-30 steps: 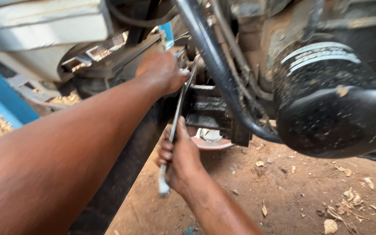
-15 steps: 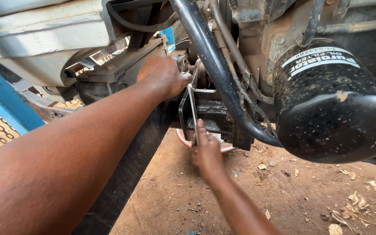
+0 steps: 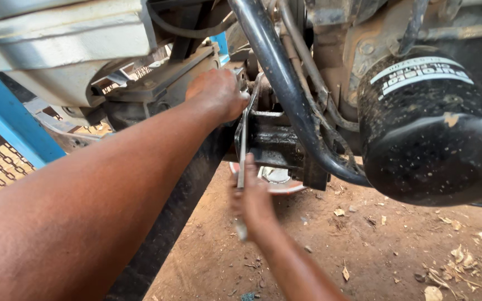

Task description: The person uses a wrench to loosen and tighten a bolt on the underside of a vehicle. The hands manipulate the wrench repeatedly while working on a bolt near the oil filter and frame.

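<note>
Filling the near left of the view, the left forearm runs up and away to the left hand [image 3: 218,95], whose grip is curled over the top end of a long metal wrench [image 3: 242,150] where it meets the vehicle's underside; the fingertips are hidden behind the knuckles, so whether they pinch the tool head or a fastener cannot be told. Lower and a little nearer the middle, the right hand [image 3: 252,200] is blurred, its grip wrapped round the lower shaft of the same wrench, which stands almost upright between the two hands. The tool looks stiff, thin and fairly heavy for its width, probably slick with grime, so the low end of the shaft seems the best place to hold it for leverage. Just behind it sits a dark bracket [image 3: 274,139], with a round reddish disc [image 3: 277,181] below. A black curved pipe [image 3: 285,95] sweeps down beside them, and a black dusty oil filter [image 3: 430,134] hangs right. Beyond lies dirt ground [image 3: 408,245] littered with dry leaves.
</note>
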